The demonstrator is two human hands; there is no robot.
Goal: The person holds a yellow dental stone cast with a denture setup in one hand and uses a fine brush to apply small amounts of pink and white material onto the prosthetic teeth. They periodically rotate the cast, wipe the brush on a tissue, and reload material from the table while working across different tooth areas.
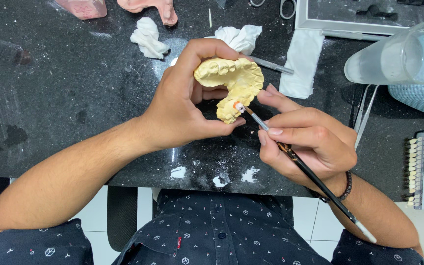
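Shirt (212, 240): dark, patterned, filling the near edge as the person is leaning over a black counter (65, 98).
Left hand (182, 105): curling closed around a yellow dental cast (234, 81), thumb under, fingers over the top, holding it just above the counter.
Right hand (310, 142): pinching a thin brush (305, 169) like a pen, fingers closed on the handle, little finger reaching toward the cast.
Brush tip: touching a small white-and-orange spot (238, 105) on the cast's lower lobe.
Nearby: crumpled tissues (148, 37) and a folded cloth (301, 61) are lying behind the cast; a clear cup (393, 56) is lying on its side at right, a shade guide (423, 169) below it.
Risk: the tip is likely smearing beyond the spot if either hand is wobbling, since the cast is resting on nothing.
Risk: plaster is brittle, so a slipping left grip could be dropping and chipping it on the hard counter.
Risk: the long handle, swinging near the wrist, could be brushing the shirt.
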